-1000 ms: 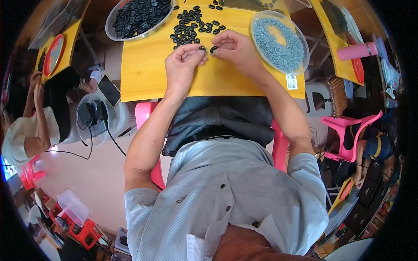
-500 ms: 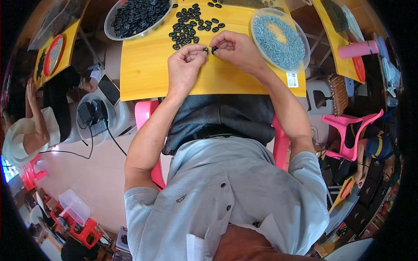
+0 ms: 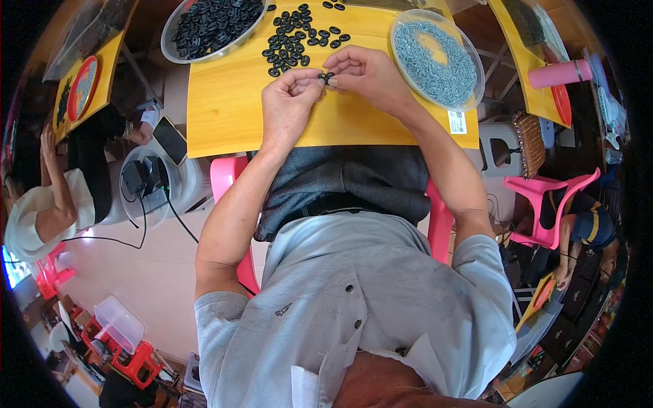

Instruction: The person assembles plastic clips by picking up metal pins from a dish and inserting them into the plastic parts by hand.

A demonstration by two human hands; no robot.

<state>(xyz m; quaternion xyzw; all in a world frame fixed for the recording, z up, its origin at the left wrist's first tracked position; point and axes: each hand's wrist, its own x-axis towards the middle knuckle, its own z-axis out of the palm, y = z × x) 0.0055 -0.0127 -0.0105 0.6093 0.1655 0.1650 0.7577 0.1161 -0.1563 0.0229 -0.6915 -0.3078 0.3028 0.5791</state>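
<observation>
My left hand (image 3: 284,112) and my right hand (image 3: 373,80) meet over the yellow tabletop (image 3: 231,102), thumbs and fingertips pinched close together. Between them is a small black oval plastic piece (image 3: 328,78), partly covered by the fingertips. Whether it is one piece or two pressed together, I cannot tell. Just beyond my hands lie several loose black two-holed oval pieces (image 3: 289,49). To the right of my right hand, a round clear tub (image 3: 480,80) holds many small silvery screw-like parts (image 3: 435,75).
At the far left corner a clear tub (image 3: 178,58) is heaped with black pieces. A white label (image 3: 457,122) sits by the table's right front edge. Pink stool (image 3: 544,204) stands to the right. On the left are a person's arm (image 3: 61,183) and a bucket with cables (image 3: 146,183).
My right hand has moved slightly left, and the fingertips of both hands, apart before, now meet at the black piece. The loose pieces lie as before.
</observation>
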